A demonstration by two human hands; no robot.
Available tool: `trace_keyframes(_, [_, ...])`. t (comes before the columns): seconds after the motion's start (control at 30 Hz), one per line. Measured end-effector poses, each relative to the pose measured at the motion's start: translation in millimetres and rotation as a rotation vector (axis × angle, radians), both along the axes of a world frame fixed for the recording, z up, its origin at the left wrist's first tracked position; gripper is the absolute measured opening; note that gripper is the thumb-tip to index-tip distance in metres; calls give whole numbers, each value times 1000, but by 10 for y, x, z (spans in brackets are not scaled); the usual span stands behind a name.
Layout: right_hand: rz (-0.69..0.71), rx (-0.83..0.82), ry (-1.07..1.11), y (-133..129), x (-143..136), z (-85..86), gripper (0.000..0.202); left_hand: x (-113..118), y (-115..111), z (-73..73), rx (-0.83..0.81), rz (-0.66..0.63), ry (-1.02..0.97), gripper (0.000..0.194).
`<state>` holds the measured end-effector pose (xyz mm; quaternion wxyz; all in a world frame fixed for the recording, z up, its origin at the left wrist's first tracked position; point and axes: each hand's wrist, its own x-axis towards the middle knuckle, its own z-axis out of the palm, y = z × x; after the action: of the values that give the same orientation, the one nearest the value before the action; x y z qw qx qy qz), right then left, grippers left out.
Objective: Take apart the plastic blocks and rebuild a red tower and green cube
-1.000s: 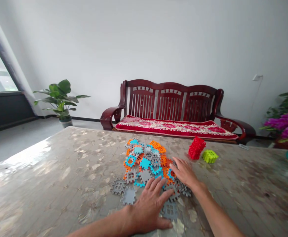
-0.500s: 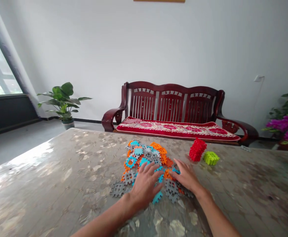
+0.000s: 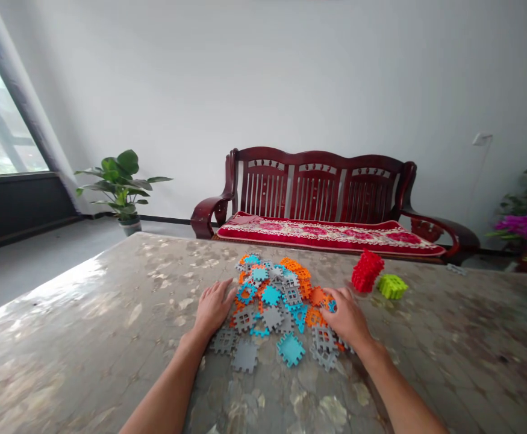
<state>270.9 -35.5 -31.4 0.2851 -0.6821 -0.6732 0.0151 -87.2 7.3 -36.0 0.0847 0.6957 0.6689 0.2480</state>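
A pile of flat interlocking plastic tiles with toothed edges lies on the table in grey, blue and orange. My left hand (image 3: 214,307) rests at the pile's left edge, fingers stretched forward and holding nothing. My right hand (image 3: 348,316) is at the right edge with fingers and thumb apart. Its fingertips touch or hover over an orange tile (image 3: 318,296) and a small blue piece (image 3: 332,305); I cannot tell which. Nearest me lie a blue square tile (image 3: 291,349) and a solid grey tile (image 3: 245,355). Orange tiles (image 3: 297,271) are stacked at the back.
Right of the pile stand a red stack of tiles (image 3: 367,271) and a lower yellow-green stack (image 3: 392,286). A patterned cover lies over the table (image 3: 87,337). Beyond it is a dark wooden bench (image 3: 315,187) with a red runner. A potted plant (image 3: 125,184) stands at left.
My left hand has moved left from over the pile to its left edge, uncovering the middle tiles. A solid grey tile now shows at the front left. My right hand has barely moved.
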Motion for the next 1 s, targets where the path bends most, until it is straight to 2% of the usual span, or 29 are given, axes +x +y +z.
trace_keyframes(0.1, [-43, 9, 86, 53, 82, -13, 41, 6, 19, -58, -7, -52, 7, 48])
trace_keyframes(0.2, [-90, 20, 237, 127, 181, 7, 40, 3, 17, -20, -16, -85, -29, 47])
trace_keyframes(0.3, [-62, 23, 429, 219, 170, 76, 43, 17, 0, 30, -18, -107, -8, 44])
trace_keyframes(0.47, [39, -49, 597, 465, -259, 284, 48, 58, -27, 42, 11, -119, 77, 40])
trace_keyframes(0.6, [85, -40, 582, 758, -670, 457, 49, 50, -24, 30, 12, -125, 82, 38])
trace_keyframes(0.7, [106, -63, 561, 883, -761, 540, 52, 38, -24, 32, 13, -133, 84, 39])
trace_keyframes(0.83, [95, -92, 460, 716, -516, 561, 63, 52, -37, 47, 13, -120, 94, 40])
trace_keyframes(1.0, [286, -334, 362, 72, -70, 439, 71, 90, -62, 68, 24, -110, 124, 39])
